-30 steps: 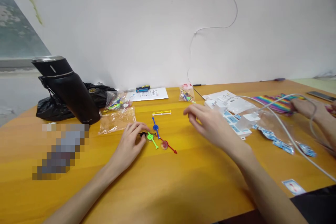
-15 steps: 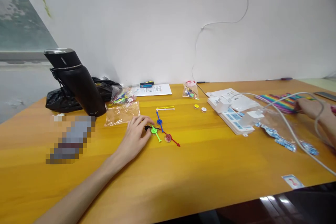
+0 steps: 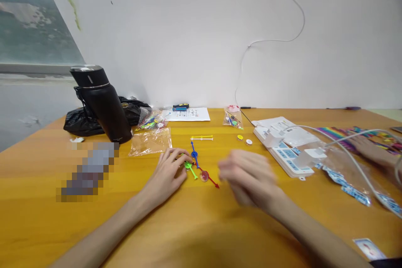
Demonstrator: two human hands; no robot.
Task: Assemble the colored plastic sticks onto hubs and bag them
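My left hand (image 3: 169,170) rests on the table with curled fingers and thumb around a black arrow spinner, mostly hidden; only its dark tip shows. Against the fingertips lies a green arrow spinner (image 3: 190,169). A blue arrow spinner (image 3: 194,155) and a red arrow spinner (image 3: 204,176) with a clear round base lie just right of it, their ends meeting near the black tip. My right hand (image 3: 251,176), smeared by motion, hovers right of the red arrow with bent fingers; whether it holds anything is unclear. Behind are a yellow arrow (image 3: 202,136) and a white arrow (image 3: 204,139), side by side.
A yellow disc (image 3: 240,137) and a white disc (image 3: 248,142) lie before the white power strip (image 3: 284,155) with its cables. Left stand a black bottle (image 3: 108,109) and a flat clear bag (image 3: 150,141). Another person's hand (image 3: 372,147) touches colourful pieces at right.
My right hand has come into view from the right, moving in beside the red arrow. My left hand stays at the spinners, now covering more of the black one. The view has shifted slightly.
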